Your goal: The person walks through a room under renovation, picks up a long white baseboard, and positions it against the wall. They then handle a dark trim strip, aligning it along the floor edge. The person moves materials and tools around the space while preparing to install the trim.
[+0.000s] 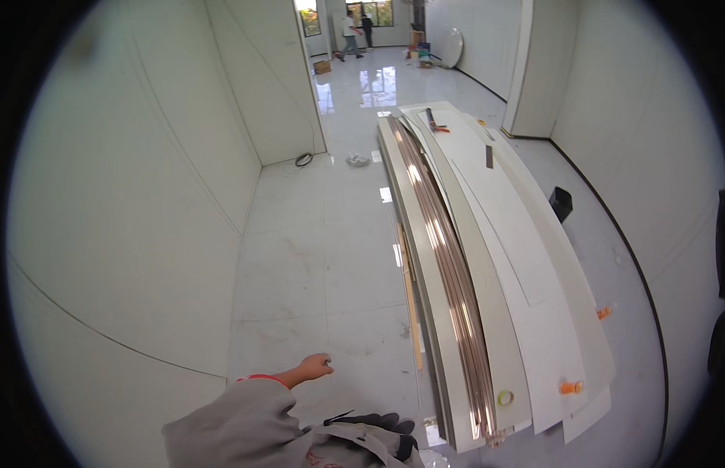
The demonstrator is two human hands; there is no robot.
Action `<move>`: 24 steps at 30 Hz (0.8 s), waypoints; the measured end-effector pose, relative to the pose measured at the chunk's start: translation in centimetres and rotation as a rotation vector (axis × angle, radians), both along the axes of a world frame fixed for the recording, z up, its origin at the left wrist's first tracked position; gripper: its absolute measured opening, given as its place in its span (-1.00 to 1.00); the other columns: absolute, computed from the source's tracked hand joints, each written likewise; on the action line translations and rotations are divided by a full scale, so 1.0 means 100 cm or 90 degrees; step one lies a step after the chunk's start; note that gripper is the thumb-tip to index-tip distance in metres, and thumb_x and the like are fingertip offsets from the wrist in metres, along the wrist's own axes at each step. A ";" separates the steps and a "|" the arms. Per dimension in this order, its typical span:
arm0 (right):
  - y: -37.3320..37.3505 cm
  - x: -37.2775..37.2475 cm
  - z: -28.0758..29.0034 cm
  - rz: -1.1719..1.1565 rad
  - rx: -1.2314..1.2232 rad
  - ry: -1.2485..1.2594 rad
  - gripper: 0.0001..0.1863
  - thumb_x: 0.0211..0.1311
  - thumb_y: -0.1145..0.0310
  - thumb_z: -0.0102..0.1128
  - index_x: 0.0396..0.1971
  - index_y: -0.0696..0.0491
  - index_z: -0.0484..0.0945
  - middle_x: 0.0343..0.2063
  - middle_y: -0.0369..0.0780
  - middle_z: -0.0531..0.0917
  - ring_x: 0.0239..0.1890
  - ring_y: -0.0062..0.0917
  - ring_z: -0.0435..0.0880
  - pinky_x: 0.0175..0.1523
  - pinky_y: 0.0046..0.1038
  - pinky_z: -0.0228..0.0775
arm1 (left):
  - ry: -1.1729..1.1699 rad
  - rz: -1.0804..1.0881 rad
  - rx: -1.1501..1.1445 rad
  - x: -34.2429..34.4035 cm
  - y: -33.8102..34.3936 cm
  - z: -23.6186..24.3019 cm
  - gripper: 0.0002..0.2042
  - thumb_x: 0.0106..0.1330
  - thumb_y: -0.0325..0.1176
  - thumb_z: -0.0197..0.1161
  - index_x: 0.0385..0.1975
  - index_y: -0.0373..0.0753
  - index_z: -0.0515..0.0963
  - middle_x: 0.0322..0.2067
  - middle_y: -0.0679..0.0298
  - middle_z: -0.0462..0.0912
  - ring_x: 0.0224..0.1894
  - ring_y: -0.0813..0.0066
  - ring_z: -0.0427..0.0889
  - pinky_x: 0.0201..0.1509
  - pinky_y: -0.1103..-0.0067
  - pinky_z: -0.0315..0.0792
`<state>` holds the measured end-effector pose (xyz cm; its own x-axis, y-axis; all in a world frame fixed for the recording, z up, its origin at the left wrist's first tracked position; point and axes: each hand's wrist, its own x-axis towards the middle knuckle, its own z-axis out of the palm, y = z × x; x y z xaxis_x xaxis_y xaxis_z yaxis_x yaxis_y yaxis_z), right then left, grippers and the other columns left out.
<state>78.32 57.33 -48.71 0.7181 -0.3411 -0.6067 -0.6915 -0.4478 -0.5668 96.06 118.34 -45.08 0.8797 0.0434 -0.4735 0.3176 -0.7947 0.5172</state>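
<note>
My left hand [316, 366] reaches out over the pale tiled floor from a grey sleeve with a red cuff edge. Its fingers are curled together; a small greyish spot shows at the fingertips, too small to name. No panel or strip touches it. My right hand is out of sight. Black, finger-like shapes [378, 422], perhaps gloves, show against my grey jacket at the lower edge. To the right lies a long stack of white panels [487, 210], with shiny copper-brown metal strips [440, 234] lengthwise along its left side.
On the panels lie an orange-handled tool [437, 125], a dark rectangular piece [489, 157], a yellow-green tape roll [504, 398] and an orange-and-clear item [571, 388]. A black bin [561, 203] stands right of them. A cable coil [304, 160] lies by the left wall. Two people are far off.
</note>
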 end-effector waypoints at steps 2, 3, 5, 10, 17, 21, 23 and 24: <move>-0.018 0.048 0.003 0.051 0.000 -0.007 -0.78 -0.02 0.30 0.20 -0.44 0.15 0.57 -0.52 -0.08 0.62 -0.44 -0.29 0.63 -0.30 -0.29 0.50 | -0.004 0.078 -0.017 -0.013 0.019 0.006 -0.51 0.11 -0.04 0.35 -0.07 -0.27 0.57 -0.19 0.05 0.68 -0.11 0.17 0.66 0.00 0.38 0.50; -0.030 0.069 0.000 0.076 -0.005 -0.009 -0.77 -0.02 0.28 0.20 -0.44 0.15 0.58 -0.52 -0.07 0.63 -0.43 -0.28 0.63 -0.28 -0.28 0.50 | -0.001 0.123 -0.029 -0.023 0.021 0.007 -0.51 0.10 -0.04 0.35 -0.08 -0.28 0.58 -0.20 0.06 0.69 -0.13 0.17 0.66 -0.01 0.39 0.50; -0.041 0.108 -0.002 0.133 -0.014 0.006 -0.75 -0.01 0.26 0.20 -0.44 0.15 0.59 -0.51 -0.05 0.64 -0.41 -0.25 0.64 -0.26 -0.27 0.50 | -0.022 0.159 0.010 -0.048 0.038 0.008 -0.53 0.11 -0.06 0.34 -0.10 -0.29 0.59 -0.23 0.06 0.69 -0.16 0.16 0.67 -0.03 0.40 0.51; -0.048 0.181 -0.040 0.321 -0.091 0.080 -0.70 -0.01 0.19 0.18 -0.43 0.14 0.62 -0.48 -0.02 0.66 -0.36 -0.19 0.65 -0.21 -0.23 0.49 | 0.056 0.348 -0.014 -0.154 0.070 0.000 -0.59 0.09 -0.07 0.36 -0.24 -0.30 0.61 -0.39 0.09 0.69 -0.30 0.22 0.66 -0.16 0.39 0.51; 0.052 0.385 0.000 0.412 -0.054 -0.009 -0.71 0.09 0.22 0.12 -0.36 0.14 0.63 -0.53 -0.07 0.68 -0.48 -0.31 0.67 -0.24 -0.30 0.55 | 0.222 0.426 -0.099 -0.225 0.046 -0.012 -0.71 0.16 -0.14 0.29 -0.45 -0.29 0.64 -0.51 0.22 0.68 -0.47 0.38 0.62 -0.34 0.46 0.52; 0.143 0.516 -0.017 0.346 -0.012 -0.013 -0.77 0.11 0.35 0.16 -0.31 0.19 0.60 -0.54 -0.14 0.67 -0.54 -0.45 0.65 -0.38 -0.36 0.54 | 0.236 0.201 -0.009 -0.174 0.085 -0.108 -0.68 0.28 -0.09 0.14 -0.41 -0.21 0.67 -0.35 0.14 0.70 -0.24 0.23 0.63 -0.12 0.39 0.49; 0.188 0.553 -0.006 0.413 -0.025 -0.023 -0.78 0.09 0.37 0.20 -0.30 0.18 0.61 -0.53 -0.14 0.67 -0.50 -0.46 0.64 -0.37 -0.36 0.52 | 0.195 0.217 -0.059 -0.113 0.140 -0.103 -0.69 0.21 -0.08 0.28 -0.47 -0.26 0.64 -0.49 0.22 0.67 -0.45 0.39 0.62 -0.34 0.47 0.51; 0.210 0.571 -0.008 0.448 -0.018 -0.050 -0.78 0.09 0.37 0.21 -0.29 0.18 0.62 -0.53 -0.14 0.67 -0.49 -0.47 0.63 -0.37 -0.37 0.51 | 0.158 0.180 -0.052 -0.079 0.168 -0.093 -0.68 0.18 -0.08 0.33 -0.50 -0.27 0.62 -0.52 0.25 0.67 -0.52 0.45 0.61 -0.41 0.50 0.51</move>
